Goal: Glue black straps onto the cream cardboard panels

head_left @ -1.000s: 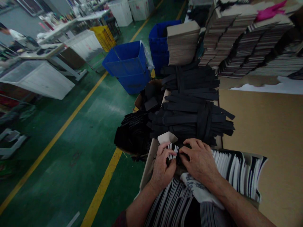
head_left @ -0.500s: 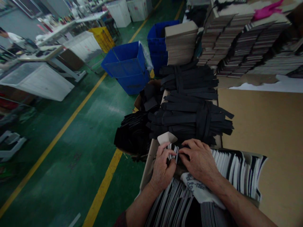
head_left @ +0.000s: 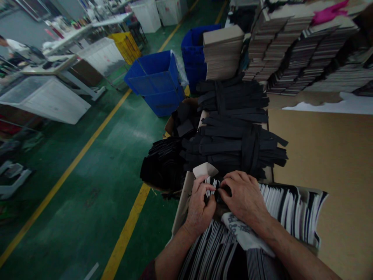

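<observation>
My left hand (head_left: 200,206) is curled round a small stack of black-and-white layered pieces (head_left: 210,186) near the table's left edge. Touching the right side of that stack are the fingertips of my right hand (head_left: 243,196), bent and pressed together. A pale piece (head_left: 205,169) sticks up just beyond my left fingers. Below my right wrist lies a white cloth with dark markings (head_left: 243,231). Rows of thin black-and-white pieces stand on edge under my forearms (head_left: 214,243) and to the right (head_left: 291,210). The undersides of both hands are hidden.
Bundles of black strips (head_left: 230,146) lie beyond my hands. Black pieces (head_left: 163,163) fill a container left of the table. Blue bins (head_left: 159,81) stand on the green floor, and tall stacks (head_left: 271,46) at the back right. A person (head_left: 14,46) is at the far left.
The small stack between my hands has tilted slightly, and my right fingertips have shifted a little to the left. The rest looks the same.
</observation>
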`<state>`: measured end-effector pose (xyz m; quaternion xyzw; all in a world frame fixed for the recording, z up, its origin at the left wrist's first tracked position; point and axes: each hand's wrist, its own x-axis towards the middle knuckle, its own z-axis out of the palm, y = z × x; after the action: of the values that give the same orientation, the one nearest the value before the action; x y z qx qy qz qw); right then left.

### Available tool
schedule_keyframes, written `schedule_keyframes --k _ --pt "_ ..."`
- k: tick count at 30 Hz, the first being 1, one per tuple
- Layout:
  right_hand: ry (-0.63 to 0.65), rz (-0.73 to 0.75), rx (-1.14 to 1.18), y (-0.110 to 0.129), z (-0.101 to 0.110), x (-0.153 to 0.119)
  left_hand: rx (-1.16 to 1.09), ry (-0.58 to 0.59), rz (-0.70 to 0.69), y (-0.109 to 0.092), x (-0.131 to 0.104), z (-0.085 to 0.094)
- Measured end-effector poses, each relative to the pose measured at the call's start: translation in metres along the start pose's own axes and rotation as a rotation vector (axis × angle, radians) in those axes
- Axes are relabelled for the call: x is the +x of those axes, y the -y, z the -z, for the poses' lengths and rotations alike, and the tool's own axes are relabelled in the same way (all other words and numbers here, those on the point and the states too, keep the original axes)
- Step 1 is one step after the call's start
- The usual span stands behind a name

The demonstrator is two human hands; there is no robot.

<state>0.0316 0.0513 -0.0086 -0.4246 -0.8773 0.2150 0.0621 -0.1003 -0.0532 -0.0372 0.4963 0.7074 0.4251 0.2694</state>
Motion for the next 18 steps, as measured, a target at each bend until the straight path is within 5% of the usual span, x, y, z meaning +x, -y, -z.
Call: schedule_keyframes --k 18 --pt "0.006 0.038 0.017 -0.0003 0.0045 -0.0021 -0.015 0.001 0.016 0.0010 -0.0013 -0.0003"
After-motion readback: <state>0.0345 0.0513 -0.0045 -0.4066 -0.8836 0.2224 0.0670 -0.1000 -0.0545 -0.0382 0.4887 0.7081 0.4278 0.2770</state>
